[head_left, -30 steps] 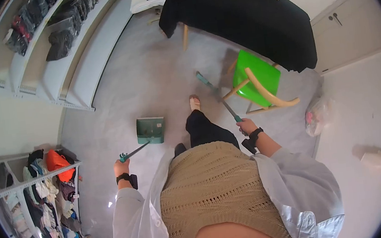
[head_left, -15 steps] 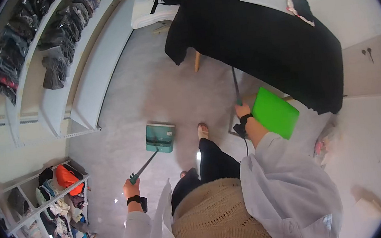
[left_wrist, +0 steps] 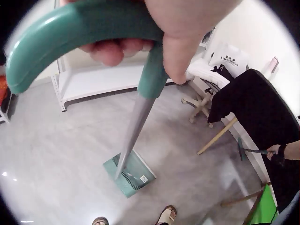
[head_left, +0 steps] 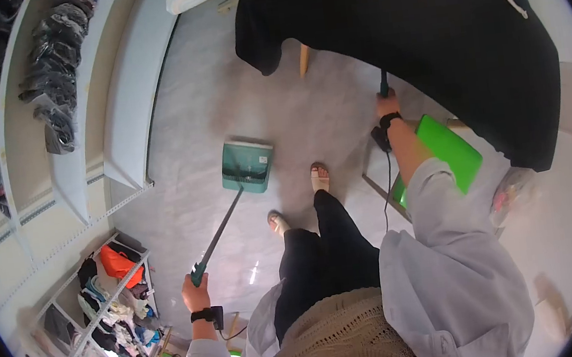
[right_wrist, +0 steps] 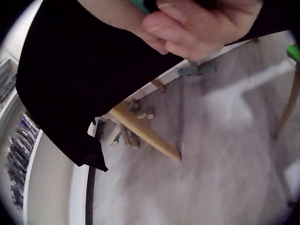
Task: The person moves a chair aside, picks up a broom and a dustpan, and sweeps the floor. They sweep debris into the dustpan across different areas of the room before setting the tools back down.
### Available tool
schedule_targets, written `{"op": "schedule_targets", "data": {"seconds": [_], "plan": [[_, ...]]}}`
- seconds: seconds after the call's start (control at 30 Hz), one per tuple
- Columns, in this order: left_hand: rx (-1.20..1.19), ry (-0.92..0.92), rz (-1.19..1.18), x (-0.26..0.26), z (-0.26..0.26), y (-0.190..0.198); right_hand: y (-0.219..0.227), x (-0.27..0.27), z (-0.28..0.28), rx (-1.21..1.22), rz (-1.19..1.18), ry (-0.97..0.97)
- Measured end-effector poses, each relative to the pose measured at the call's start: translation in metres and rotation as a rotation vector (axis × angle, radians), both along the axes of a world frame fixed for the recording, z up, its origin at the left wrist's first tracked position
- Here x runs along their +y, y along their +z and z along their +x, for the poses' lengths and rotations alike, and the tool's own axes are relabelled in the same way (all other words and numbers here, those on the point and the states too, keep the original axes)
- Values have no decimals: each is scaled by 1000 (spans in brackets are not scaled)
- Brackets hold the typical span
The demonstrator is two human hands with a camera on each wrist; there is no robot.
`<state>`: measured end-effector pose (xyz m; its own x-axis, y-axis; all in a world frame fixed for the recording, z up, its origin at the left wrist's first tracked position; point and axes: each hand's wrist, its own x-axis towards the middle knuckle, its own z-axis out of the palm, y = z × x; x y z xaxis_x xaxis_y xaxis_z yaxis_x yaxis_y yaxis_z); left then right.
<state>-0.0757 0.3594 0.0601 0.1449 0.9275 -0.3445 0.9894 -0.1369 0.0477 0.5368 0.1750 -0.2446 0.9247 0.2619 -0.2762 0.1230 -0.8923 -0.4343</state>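
My left hand point(head_left: 195, 293) grips the green hooked handle point(left_wrist: 89, 23) of a long-handled dustpan point(head_left: 248, 184). The green pan rests on the grey floor ahead of the feet, its pole slanting up to the hand. At the edge of the black-draped table, my right hand point(head_left: 387, 104) grips the green grip of a broom point(head_left: 384, 82). Most of the broom is hidden by the cloth in the head view. Its teal head point(right_wrist: 197, 70) shows low under the table by the wall in the right wrist view.
A black cloth point(head_left: 379, 5) covers the table, with a wooden leg point(head_left: 303, 60) below. A green chair point(head_left: 449, 153) stands beside my right forearm. White shelves point(head_left: 124, 91) with bagged items line the left, and a clothes rack point(head_left: 104, 319) is lower left. A wheeled chair base point(left_wrist: 200, 104) sits behind.
My right hand has reached forward and right, taking the broom from open floor to under the table. The dustpan stays on the floor in my left hand. My view has shifted as I stepped.
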Motion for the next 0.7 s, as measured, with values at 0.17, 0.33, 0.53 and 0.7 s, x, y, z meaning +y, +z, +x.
{"op": "schedule_targets", "data": {"seconds": [0.17, 0.33, 0.53, 0.7], "plan": [[-29, -57, 19, 25, 8, 1, 3, 8, 26, 89, -301, 250], [-136, -56, -26, 54, -7, -25, -18, -23, 19, 224, -327, 89], [-65, -196, -71, 82, -16, -33, -7, -81, -96, 183, -226, 21], [-21, -371, -41, 97, -20, -32, 25, -127, -280, 354, -148, -187]]}}
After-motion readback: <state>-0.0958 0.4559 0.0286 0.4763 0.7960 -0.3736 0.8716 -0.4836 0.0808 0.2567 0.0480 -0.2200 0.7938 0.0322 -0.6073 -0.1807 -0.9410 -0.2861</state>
